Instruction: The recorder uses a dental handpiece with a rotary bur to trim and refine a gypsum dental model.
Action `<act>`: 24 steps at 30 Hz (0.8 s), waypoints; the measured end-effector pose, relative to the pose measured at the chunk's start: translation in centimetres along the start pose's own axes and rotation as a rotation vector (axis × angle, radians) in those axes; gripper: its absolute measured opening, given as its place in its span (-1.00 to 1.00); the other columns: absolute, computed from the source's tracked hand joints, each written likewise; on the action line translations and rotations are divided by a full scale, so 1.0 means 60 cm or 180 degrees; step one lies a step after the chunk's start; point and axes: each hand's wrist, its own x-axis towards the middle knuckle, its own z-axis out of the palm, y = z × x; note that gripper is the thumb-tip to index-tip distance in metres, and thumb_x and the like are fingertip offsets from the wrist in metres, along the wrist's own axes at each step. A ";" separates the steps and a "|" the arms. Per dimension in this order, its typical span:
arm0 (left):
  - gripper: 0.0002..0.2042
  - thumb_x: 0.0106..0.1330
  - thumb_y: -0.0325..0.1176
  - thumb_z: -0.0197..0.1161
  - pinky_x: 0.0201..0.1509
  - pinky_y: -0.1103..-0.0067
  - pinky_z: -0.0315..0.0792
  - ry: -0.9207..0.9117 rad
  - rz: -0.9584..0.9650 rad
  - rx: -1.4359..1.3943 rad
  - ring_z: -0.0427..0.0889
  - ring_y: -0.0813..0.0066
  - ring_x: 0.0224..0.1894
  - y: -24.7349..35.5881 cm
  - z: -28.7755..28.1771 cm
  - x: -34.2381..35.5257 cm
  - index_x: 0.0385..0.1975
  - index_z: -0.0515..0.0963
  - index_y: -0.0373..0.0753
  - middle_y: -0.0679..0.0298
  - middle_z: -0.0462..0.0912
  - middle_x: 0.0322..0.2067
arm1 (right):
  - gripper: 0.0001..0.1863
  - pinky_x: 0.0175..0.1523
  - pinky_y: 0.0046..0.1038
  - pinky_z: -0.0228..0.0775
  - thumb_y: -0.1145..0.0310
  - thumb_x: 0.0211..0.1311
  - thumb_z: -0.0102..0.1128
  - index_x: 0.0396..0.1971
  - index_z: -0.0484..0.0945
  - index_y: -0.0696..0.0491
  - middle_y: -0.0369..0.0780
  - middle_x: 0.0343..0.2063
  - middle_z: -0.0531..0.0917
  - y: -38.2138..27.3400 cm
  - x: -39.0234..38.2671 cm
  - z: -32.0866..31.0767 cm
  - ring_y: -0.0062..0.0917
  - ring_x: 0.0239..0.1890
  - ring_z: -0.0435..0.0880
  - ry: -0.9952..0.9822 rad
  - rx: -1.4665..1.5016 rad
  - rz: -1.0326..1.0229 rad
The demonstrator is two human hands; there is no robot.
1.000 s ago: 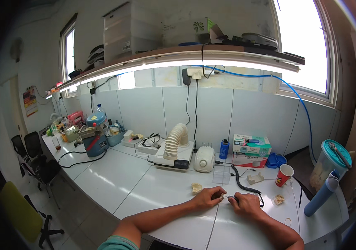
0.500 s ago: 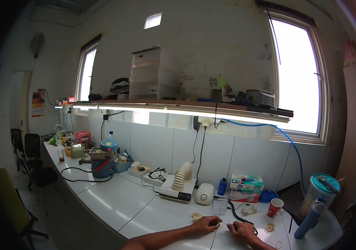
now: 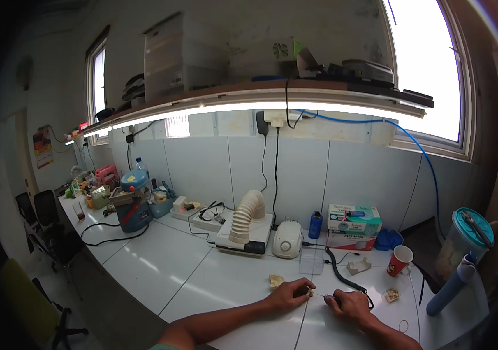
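Low in the view, my left hand [image 3: 289, 294] pinches a small pale piece [image 3: 310, 292] between thumb and fingertips. Its exact kind is too small to make out. My right hand [image 3: 351, 307] is closed around a slim rotary handpiece [image 3: 328, 298], mostly hidden in the fingers, its thin metal tip pointing left at the piece. Whether tip and piece touch, I cannot tell. A black coiled cord [image 3: 340, 279] runs from beside the right hand toward a white rounded motor unit [image 3: 288, 239]. Just beyond my left hand lies a yellowish, cast-like block [image 3: 275, 281].
Right of my hands are a small tray of pale bits [image 3: 391, 295], a rubber band [image 3: 403, 325], a red paper cup [image 3: 400, 261] and a blue cylinder [image 3: 450, 286]. Behind stand a ribbed suction hose [image 3: 245, 217], a blue bottle [image 3: 315, 225] and stacked boxes [image 3: 352, 227].
The head view has tilted downward and come closer to the bench. Both hands keep nearly the same pose, with the handpiece tip still facing the pale piece.
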 end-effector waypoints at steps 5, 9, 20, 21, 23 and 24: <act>-0.70 0.51 -0.54 0.36 0.17 0.57 0.59 -0.0041 -0.0051 0.0041 0.75 0.59 -0.02 0.018 -0.033 0.010 0.18 0.57 -0.26 0.27 0.78 -0.12 | -0.55 -0.37 -0.08 0.51 -0.07 0.53 0.26 -0.35 0.63 0.04 -0.09 -0.57 0.72 -0.009 0.028 -0.011 -0.09 -0.47 0.75 0.0394 0.0134 -0.0401; -0.72 0.48 -0.56 0.36 0.11 0.59 0.60 -0.0006 -0.0173 -0.0207 0.75 0.58 -0.03 0.018 -0.041 0.025 0.15 0.59 -0.32 0.27 0.78 -0.12 | -0.57 -0.43 -0.12 0.42 -0.02 0.51 0.33 -0.38 0.57 0.06 -0.16 -0.59 0.66 0.006 0.043 0.002 -0.17 -0.53 0.68 0.0555 0.0248 -0.0545; -0.66 0.39 -0.45 0.50 -0.17 0.61 0.56 -0.0279 -0.0180 0.0232 0.73 0.58 -0.24 0.033 -0.030 -0.002 0.13 0.66 -0.31 0.30 0.83 -0.27 | -0.58 -0.45 -0.25 0.34 0.04 0.38 0.49 -0.44 0.52 0.03 -0.23 -0.64 0.55 -0.008 0.021 0.010 -0.30 -0.59 0.57 0.0520 0.0203 -0.0773; -0.66 0.39 -0.45 0.50 -0.17 0.61 0.56 -0.0269 -0.0180 0.0225 0.73 0.58 -0.24 0.035 -0.031 -0.002 0.13 0.66 -0.31 0.30 0.83 -0.27 | -0.58 -0.45 -0.25 0.34 0.04 0.38 0.49 -0.44 0.52 0.03 -0.23 -0.64 0.55 -0.008 0.021 0.010 -0.30 -0.59 0.57 0.0512 0.0197 -0.0780; -0.65 0.38 -0.45 0.51 -0.16 0.60 0.56 -0.0306 -0.0215 0.0314 0.74 0.57 -0.25 0.042 -0.033 -0.001 0.13 0.67 -0.30 0.30 0.83 -0.26 | -0.57 -0.45 -0.26 0.33 0.03 0.38 0.50 -0.44 0.52 0.03 -0.24 -0.65 0.53 -0.008 0.023 0.008 -0.32 -0.60 0.55 0.0484 0.0164 -0.0752; -0.65 0.38 -0.45 0.51 -0.16 0.60 0.56 -0.0302 -0.0215 0.0305 0.74 0.57 -0.25 0.043 -0.033 0.000 0.13 0.67 -0.30 0.30 0.83 -0.26 | -0.57 -0.45 -0.26 0.33 0.03 0.38 0.50 -0.44 0.52 0.03 -0.24 -0.65 0.53 -0.008 0.025 0.008 -0.32 -0.60 0.55 0.0476 0.0159 -0.0754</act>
